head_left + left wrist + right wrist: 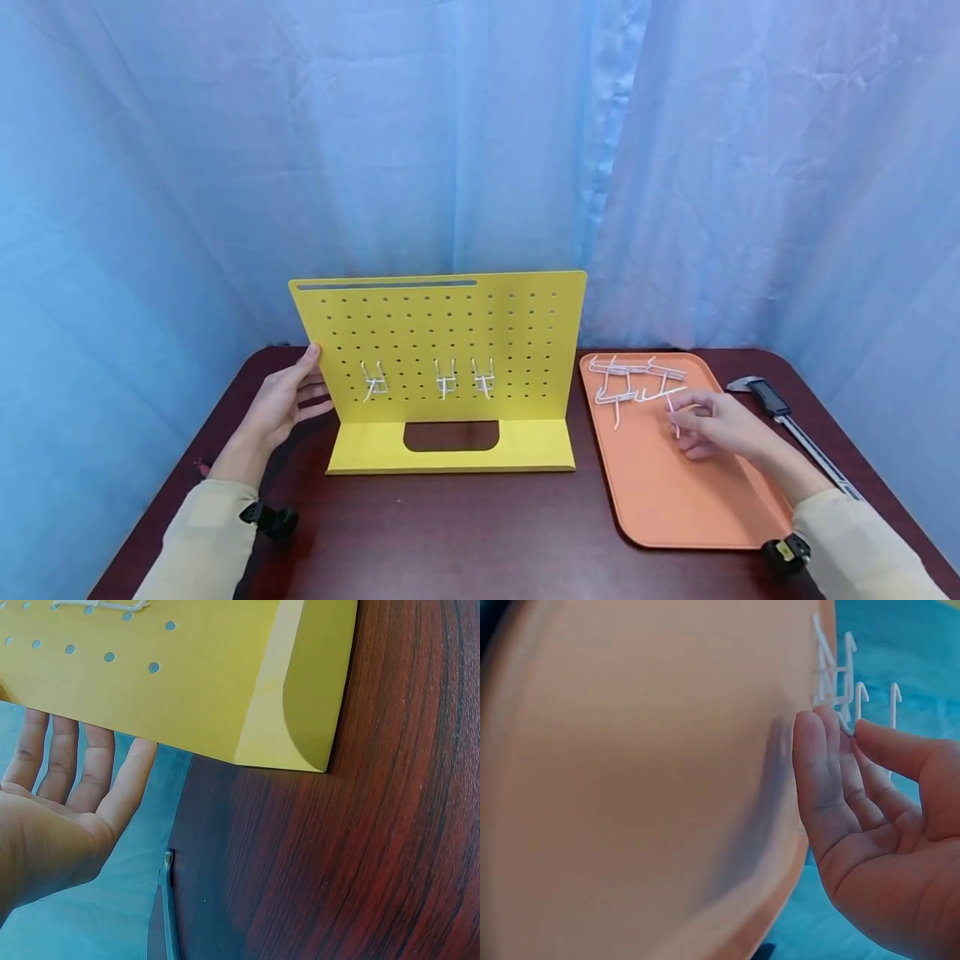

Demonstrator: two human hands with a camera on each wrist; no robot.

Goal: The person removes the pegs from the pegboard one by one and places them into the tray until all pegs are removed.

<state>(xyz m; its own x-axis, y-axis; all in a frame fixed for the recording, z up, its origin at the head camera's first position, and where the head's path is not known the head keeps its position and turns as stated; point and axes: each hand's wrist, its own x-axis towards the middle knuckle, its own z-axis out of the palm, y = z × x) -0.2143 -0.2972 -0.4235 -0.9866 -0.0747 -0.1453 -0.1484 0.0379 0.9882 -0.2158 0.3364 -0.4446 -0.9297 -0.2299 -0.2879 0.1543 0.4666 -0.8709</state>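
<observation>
A yellow pegboard (517, 358) stands upright on its folded base, with three white wire hooks (446, 383) hung on its lower half. At the board's left edge is my left hand (281, 400), thumb at the front and fingers reaching behind, gripping it. The left wrist view shows those fingers (97, 761) going behind the edge. Over the orange tray (675, 500), my right hand (712, 425) pinches another white wire hook (660, 395) between thumb and fingertips. Several more white hooks (617, 398) lie at the tray's far left; fingers hide part of the held one.
A digital caliper (795, 425) lies on the dark wooden table (450, 533), right of the tray. Pliers-like handles (169, 900) show near the table's left edge in the left wrist view. A light blue curtain (450, 150) hangs behind and around the table.
</observation>
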